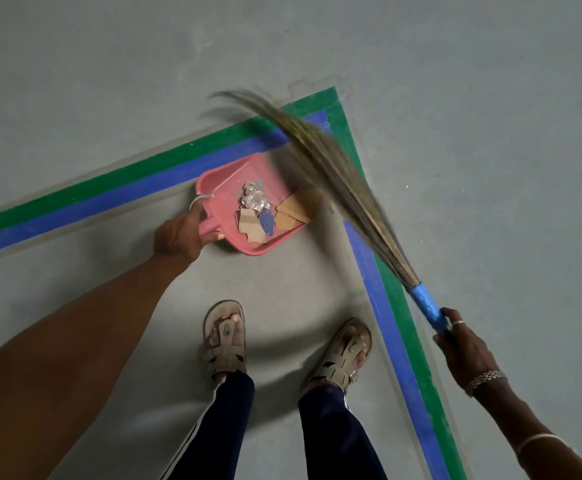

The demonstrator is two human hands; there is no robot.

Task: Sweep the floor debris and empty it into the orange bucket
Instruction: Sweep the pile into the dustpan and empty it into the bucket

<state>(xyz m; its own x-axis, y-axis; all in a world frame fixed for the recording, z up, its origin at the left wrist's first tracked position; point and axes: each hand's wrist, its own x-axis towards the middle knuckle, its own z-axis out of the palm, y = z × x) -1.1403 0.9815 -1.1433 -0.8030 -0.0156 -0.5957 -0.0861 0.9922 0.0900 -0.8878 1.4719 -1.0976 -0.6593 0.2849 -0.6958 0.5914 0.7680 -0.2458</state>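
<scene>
We stand in sandals [225,337] on the floor [282,289]. Right grip [455,344] grasps the broom [362,202] by its blue handle. Left grip [182,233] grasps the dustpan [227,181] handle. Debris [258,216] lies in the dustpan, with blurred bristles just beside it over the tape [144,188] corner.

The pink dustpan [220,192] is smooth plastic with a dull sheen, and it holds matt brown cardboard scraps [296,209] and crumpled, shiny foil [253,199]. The broom [334,168] has dry, grass-like bristles and a glossy blue handle [424,303]. The grey floor [109,81] looks matt, like concrete.
</scene>
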